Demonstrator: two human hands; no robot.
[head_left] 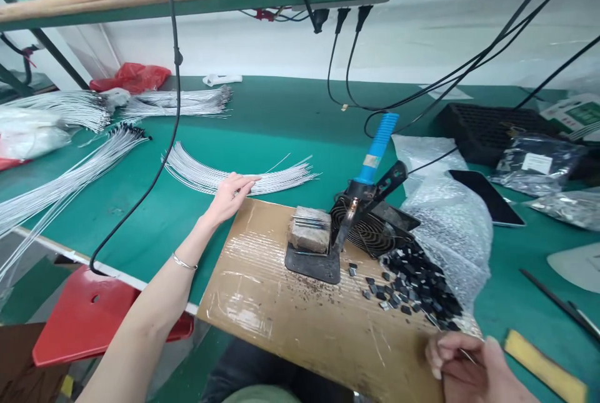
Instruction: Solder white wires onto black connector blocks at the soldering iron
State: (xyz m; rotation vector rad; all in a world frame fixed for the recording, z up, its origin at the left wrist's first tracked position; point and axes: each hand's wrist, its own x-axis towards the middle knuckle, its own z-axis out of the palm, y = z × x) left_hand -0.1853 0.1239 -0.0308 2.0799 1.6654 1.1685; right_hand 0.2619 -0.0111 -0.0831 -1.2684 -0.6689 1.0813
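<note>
My left hand (232, 195) reaches over a fanned bundle of thin white wires (201, 172) on the green mat. Its thumb and fingertips come together at the bundle, where a single wire (280, 164) sticks up from them. At the lower right, my right hand (462, 356) is closed around a thin metal tool that looks like tweezers (434, 323), mostly hidden by the fingers. Just beyond that hand lies a pile of small black pieces (417, 281). A blue-handled soldering iron (377, 150) stands tilted in its holder, beside a worn block (309, 231) with thin rods on top.
Brown cardboard (281, 322) covers the front of the bench. A round black fan grille (370, 228) and bubble wrap (450, 234) lie behind the pieces. A black cable (175, 97) hangs across the left side. More wire bundles (70, 178) lie left; a yellow strip (544, 365) lies right.
</note>
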